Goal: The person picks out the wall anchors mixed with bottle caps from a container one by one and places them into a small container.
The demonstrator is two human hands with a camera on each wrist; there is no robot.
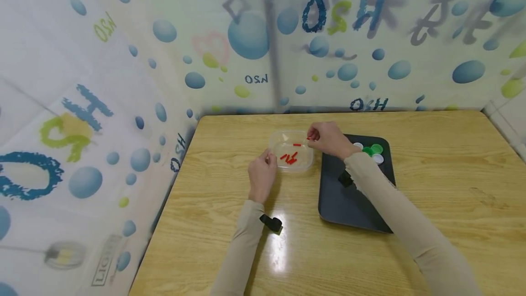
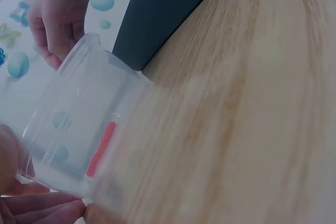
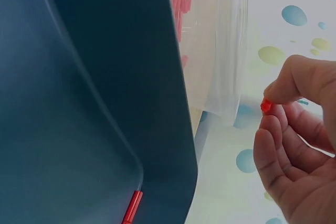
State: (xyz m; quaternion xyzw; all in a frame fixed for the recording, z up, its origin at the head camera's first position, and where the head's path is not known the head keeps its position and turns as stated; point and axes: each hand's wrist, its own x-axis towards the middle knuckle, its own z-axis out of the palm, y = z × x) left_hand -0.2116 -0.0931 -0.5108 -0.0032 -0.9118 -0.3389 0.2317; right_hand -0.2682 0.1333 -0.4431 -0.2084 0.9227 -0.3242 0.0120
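My left hand (image 1: 262,175) holds the near left rim of a clear plastic container (image 1: 305,161), thumb and fingers at its edge. Inside the container lie several small red sticks (image 1: 291,161); one shows through its side as a red strip (image 2: 101,149) in the left wrist view. Over the container's far right corner, my right hand (image 1: 330,140) pinches a small red stick (image 3: 266,105) between thumb and index finger, seen end-on in the right wrist view. The other fingers of that hand are curled.
A dark tray (image 1: 345,204) lies right of the container, under my right forearm. Green caps (image 1: 376,149) and white caps (image 1: 377,159) sit at its far end. Another red stick (image 3: 132,207) lies in a tray corner. Patterned curtain walls (image 1: 246,95) border the wooden table (image 1: 197,241).
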